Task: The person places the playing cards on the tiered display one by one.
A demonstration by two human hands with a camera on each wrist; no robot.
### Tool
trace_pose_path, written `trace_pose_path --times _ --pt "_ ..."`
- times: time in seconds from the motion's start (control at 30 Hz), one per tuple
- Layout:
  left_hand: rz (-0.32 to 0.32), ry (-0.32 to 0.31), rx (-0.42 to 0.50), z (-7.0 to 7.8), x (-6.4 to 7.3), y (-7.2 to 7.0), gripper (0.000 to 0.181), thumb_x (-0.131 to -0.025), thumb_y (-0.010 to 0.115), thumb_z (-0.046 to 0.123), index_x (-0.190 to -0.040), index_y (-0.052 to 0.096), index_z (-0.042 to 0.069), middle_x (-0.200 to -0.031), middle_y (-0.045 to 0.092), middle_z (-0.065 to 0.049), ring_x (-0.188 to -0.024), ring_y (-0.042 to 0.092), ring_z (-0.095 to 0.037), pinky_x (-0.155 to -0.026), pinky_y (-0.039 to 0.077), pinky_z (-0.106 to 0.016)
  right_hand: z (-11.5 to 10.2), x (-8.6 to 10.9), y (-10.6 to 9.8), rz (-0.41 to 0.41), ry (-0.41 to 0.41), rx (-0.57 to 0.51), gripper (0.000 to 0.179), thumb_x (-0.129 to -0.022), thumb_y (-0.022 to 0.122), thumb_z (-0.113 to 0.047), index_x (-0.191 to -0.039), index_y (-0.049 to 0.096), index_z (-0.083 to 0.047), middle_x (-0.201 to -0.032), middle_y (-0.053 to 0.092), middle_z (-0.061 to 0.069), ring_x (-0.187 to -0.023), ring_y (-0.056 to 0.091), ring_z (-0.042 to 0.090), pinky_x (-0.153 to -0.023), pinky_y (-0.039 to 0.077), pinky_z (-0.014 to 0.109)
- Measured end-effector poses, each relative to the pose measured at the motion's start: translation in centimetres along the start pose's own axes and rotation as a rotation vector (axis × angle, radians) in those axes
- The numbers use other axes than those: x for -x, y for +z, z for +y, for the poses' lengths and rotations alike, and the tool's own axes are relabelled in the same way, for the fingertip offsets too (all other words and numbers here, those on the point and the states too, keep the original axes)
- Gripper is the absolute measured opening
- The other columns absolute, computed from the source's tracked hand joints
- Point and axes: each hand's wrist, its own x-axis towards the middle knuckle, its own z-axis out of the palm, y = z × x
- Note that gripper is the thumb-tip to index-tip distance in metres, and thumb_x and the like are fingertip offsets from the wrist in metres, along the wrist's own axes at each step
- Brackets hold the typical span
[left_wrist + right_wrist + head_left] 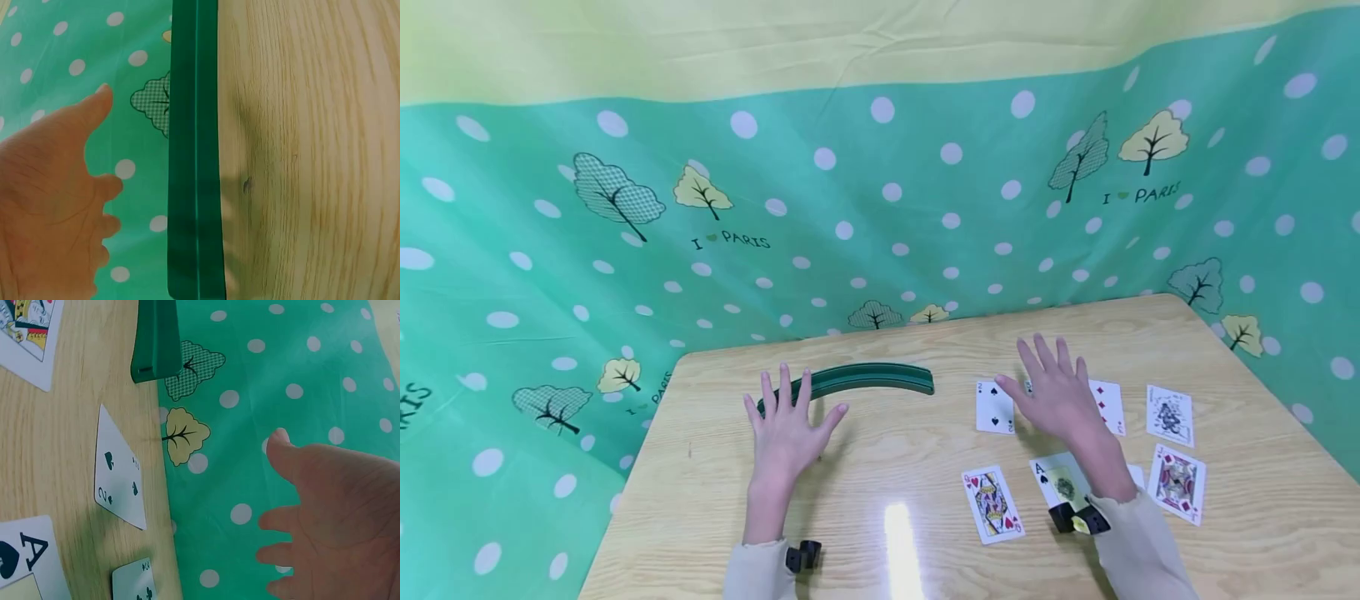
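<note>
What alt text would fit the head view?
A person's left grip and right grip hover open above a wooden table: left by a curved green rack, right over playing cards including the ace of spades. Behind hangs dotted green cloth.

- Head view: bright, fairly even, cards to the right of rack readable; dots on cloth stretch toward frame edges, far left of rack.
- Glare: blown-out white strip on table, below rack; looks like overhead light reflecting.
- Soft shadows: left hand casts one below rack, right hand one right of rack.
- Left wrist view: dimmer, soft; palm shaded, blurry shadow right beside rack.
- Right wrist view: dim too, palm darker than cloth, detail soft.
</note>
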Motion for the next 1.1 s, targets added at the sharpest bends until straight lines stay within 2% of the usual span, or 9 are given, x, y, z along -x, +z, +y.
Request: trace_pose_path --times 0.27,0.43,0.57,0.63,0.7,0.83,0.93,1.0,1.1 --pt "0.025 -0.006 0.005 -0.3 0.1 0.1 0.093 -0.098 0.045 0.072 -0.164 0.026 0.009 -0.170 0.004 -0.024 -0.154 -0.015 -0.044 -0.116 -0.014 -0.069 0.1 -0.2 0.7 0.028 -0.043 0.023 0.089 -0.102 0.048 -0.062 -0.161 0.026 0.001 -0.167 0.012 0.031 -0.152 -0.002 0.055 -0.116 -0.004 0.073" --pt "0.135 -0.048 0.034 -1.2 -0.4 -0.6 0.079 -0.104 0.051 0.054 -0.161 0.031 0.004 -0.168 0.011 -0.030 -0.153 -0.005 -0.052 -0.115 -0.004 -0.075 -0.1 -0.4 0.8 -0.008 -0.053 -0.044 0.087 -0.104 0.049 -0.058 -0.163 0.022 0.000 -0.168 0.012 0.029 -0.151 0.005 0.056 -0.117 0.005 0.072" --pt "0.257 -0.101 0.179 -3.0 -0.5 -0.6 0.063 -0.105 0.059 0.033 -0.154 0.041 -0.004 -0.160 0.029 -0.034 -0.149 0.015 -0.056 -0.116 0.013 -0.074 -0.1 -0.5 1.0 -0.026 -0.067 -0.146 0.081 -0.105 0.056 -0.047 -0.161 0.025 0.003 -0.164 0.019 0.034 -0.146 0.020 0.058 -0.114 0.022 0.071" --pt "0.312 -0.128 0.291 -4.0 -0.4 -0.2 0.057 -0.104 0.061 0.024 -0.149 0.045 -0.007 -0.153 0.039 -0.034 -0.144 0.029 -0.055 -0.115 0.024 -0.070 0.1 -0.6 1.3 -0.033 -0.076 -0.193 0.076 -0.105 0.060 -0.039 -0.158 0.029 0.005 -0.160 0.026 0.036 -0.144 0.027 0.057 -0.112 0.028 0.070" --pt "0.337 -0.160 0.419 -5.1 -0.4 0.3 0.051 -0.103 0.062 0.017 -0.145 0.048 -0.009 -0.148 0.044 -0.033 -0.139 0.039 -0.053 -0.113 0.032 -0.066 0.3 -0.7 1.7 -0.035 -0.090 -0.217 0.072 -0.103 0.064 -0.032 -0.155 0.033 0.008 -0.156 0.033 0.037 -0.141 0.033 0.056 -0.111 0.032 0.068" --pt "0.312 -0.237 0.711 -6.8 -0.6 0.8 0.043 -0.105 0.057 0.011 -0.143 0.051 -0.007 -0.147 0.048 -0.029 -0.138 0.043 -0.046 -0.113 0.036 -0.058 0.6 -1.1 2.3 -0.042 -0.111 -0.239 0.070 -0.100 0.069 -0.024 -0.154 0.036 0.008 -0.153 0.039 0.035 -0.140 0.037 0.054 -0.111 0.033 0.066" --pt "0.275 -0.287 0.885 -7.6 -1.0 1.1 0.040 -0.105 0.055 0.010 -0.141 0.053 -0.006 -0.146 0.051 -0.027 -0.139 0.046 -0.040 -0.115 0.037 -0.051 0.7 -1.5 2.7 -0.046 -0.122 -0.257 0.072 -0.098 0.071 -0.020 -0.154 0.036 0.009 -0.153 0.039 0.035 -0.140 0.037 0.054 -0.112 0.032 0.066" --pt "0.242 -0.325 0.959 -7.9 -1.1 1.4 0.039 -0.105 0.054 0.008 -0.142 0.053 -0.006 -0.145 0.053 -0.026 -0.135 0.049 -0.037 -0.112 0.041 -0.045 0.7 -1.7 2.9 -0.064 -0.112 -0.265 0.074 -0.097 0.073 -0.019 -0.154 0.035 0.010 -0.153 0.039 0.036 -0.139 0.038 0.054 -0.112 0.033 0.066" --pt "0.208 -0.381 1.009 -8.1 -1.1 1.8 0.040 -0.105 0.052 0.005 -0.144 0.052 -0.006 -0.143 0.052 -0.025 -0.130 0.050 -0.032 -0.103 0.043 -0.031 0.6 -1.7 3.3 -0.117 -0.077 -0.266 0.078 -0.095 0.075 -0.018 -0.154 0.033 0.011 -0.153 0.038 0.037 -0.137 0.041 0.054 -0.111 0.035 0.064"
